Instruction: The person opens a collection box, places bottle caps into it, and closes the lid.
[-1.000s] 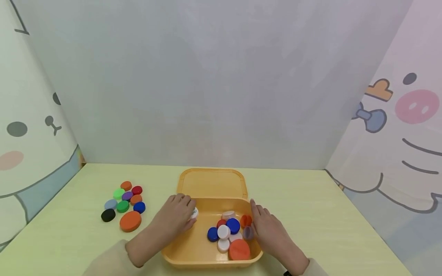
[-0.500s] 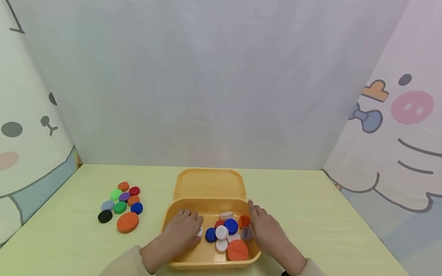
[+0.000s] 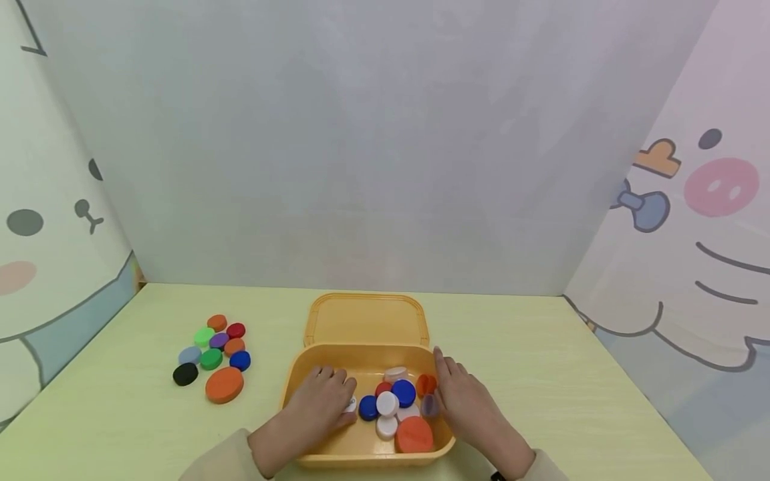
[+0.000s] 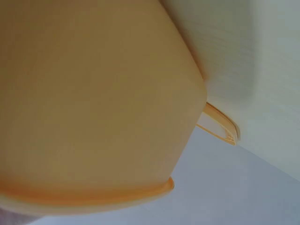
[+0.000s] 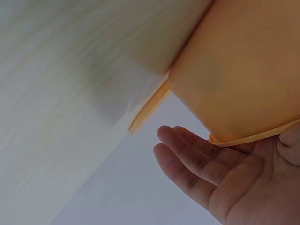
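An orange-yellow plastic box (image 3: 337, 451) holds bottle caps of several colours. My left hand (image 3: 320, 404) reaches down inside its left half, fingers bent over a white bottle cap (image 3: 351, 405) with dark print; most of that cap is hidden. Just right of it lie a blue cap (image 3: 369, 408), a white cap (image 3: 388, 403) and a large orange-red cap (image 3: 414, 435). My right hand (image 3: 472, 411) rests at the right rim; in the right wrist view its fingers (image 5: 176, 168) extend loosely beside the box wall (image 5: 243, 70). Only the box's outside (image 4: 93, 103) fills the left wrist view.
The box's matching lid (image 3: 367, 319) lies flat behind it. To the left on the table (image 3: 511, 347) is a loose group of caps, including a black cap (image 3: 185, 374), a green cap (image 3: 211, 359) and a large orange cap (image 3: 224, 385). A grey-white panel (image 3: 373, 147) stands behind.
My left hand has gone from over the box's left rim down into the box, rightward and toward me, carrying the white bottle cap. My right hand has stayed at the right rim.
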A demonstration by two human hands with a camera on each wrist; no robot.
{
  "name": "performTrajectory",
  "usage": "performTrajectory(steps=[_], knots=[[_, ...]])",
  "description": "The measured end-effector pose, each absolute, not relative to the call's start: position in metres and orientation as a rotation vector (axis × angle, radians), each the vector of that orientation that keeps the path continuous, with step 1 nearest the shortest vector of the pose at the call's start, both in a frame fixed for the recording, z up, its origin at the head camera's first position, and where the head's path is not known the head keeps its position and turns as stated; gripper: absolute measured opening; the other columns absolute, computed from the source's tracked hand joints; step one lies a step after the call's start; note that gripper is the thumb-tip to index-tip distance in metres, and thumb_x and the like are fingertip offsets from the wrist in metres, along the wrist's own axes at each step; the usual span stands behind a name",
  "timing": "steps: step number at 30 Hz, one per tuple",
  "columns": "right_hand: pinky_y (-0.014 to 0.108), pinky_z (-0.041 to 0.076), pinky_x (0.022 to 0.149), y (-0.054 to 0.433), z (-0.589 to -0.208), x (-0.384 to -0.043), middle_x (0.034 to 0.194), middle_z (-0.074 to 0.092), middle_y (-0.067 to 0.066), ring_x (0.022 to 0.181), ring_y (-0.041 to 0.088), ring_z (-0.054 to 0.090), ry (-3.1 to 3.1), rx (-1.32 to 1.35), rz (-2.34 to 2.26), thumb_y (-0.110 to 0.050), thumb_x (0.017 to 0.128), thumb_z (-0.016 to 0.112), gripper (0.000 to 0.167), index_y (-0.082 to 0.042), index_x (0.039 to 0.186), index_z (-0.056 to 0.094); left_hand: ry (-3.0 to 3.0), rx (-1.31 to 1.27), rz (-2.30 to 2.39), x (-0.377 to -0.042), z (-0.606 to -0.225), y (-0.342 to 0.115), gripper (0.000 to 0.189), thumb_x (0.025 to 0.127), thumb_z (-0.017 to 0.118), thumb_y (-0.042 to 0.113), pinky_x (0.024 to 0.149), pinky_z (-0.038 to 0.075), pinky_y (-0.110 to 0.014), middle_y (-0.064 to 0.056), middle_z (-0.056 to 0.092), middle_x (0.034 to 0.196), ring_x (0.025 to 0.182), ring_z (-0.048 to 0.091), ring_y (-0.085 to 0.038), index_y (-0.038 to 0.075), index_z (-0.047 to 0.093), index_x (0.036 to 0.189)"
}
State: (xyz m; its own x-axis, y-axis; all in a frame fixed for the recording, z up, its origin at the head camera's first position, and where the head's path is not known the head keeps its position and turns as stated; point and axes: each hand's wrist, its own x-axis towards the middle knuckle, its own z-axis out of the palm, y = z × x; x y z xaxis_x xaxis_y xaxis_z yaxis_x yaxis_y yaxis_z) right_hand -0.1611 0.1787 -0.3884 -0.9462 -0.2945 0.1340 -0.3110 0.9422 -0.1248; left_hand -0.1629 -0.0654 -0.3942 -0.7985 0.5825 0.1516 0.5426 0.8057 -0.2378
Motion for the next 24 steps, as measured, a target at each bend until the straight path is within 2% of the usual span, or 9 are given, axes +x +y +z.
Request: performTrajectory(steps=[7, 14, 24], knots=[[0.042, 0.05, 0.086, 0.179, -0.388, -0.161, 0.124, 0.052, 0.017, 0.103, 0.027, 0.055, -2.976, 0.473, 0.229, -0.017, 0.09, 0.052, 0.056, 0.004, 0.137, 0.034, -2.788, -0.848, 0.242, -0.162, -0.383, -0.067, 0.037, 0.08, 0.06, 0.051, 0.068, 0.041, -0.03, 0.0, 0.053, 0.074, 0.071, 0.046, -0.017, 0.015, 0.059, 0.087], [0.043, 0.05, 0.085, 0.18, -0.388, -0.163, 0.123, 0.052, 0.017, 0.103, 0.028, 0.056, -2.967, 0.475, 0.226, -0.017, 0.09, 0.051, 0.055, 0.004, 0.137, 0.034, -2.762, -0.81, 0.16, -0.163, -0.368, -0.076, 0.04, 0.082, 0.058, 0.05, 0.084, 0.046, -0.036, -0.003, 0.057, 0.085, 0.086, 0.053, -0.021, 0.012, 0.06, 0.093], [0.042, 0.05, 0.086, 0.179, -0.387, -0.163, 0.123, 0.052, 0.018, 0.103, 0.027, 0.055, -2.984, 0.472, 0.223, -0.018, 0.089, 0.053, 0.056, 0.004, 0.138, 0.033, -2.749, -0.697, 0.059, -0.164, -0.348, -0.097, 0.037, 0.082, 0.062, 0.044, 0.086, 0.048, -0.04, -0.006, 0.06, 0.091, 0.093, 0.056, -0.024, 0.01, 0.059, 0.097]])
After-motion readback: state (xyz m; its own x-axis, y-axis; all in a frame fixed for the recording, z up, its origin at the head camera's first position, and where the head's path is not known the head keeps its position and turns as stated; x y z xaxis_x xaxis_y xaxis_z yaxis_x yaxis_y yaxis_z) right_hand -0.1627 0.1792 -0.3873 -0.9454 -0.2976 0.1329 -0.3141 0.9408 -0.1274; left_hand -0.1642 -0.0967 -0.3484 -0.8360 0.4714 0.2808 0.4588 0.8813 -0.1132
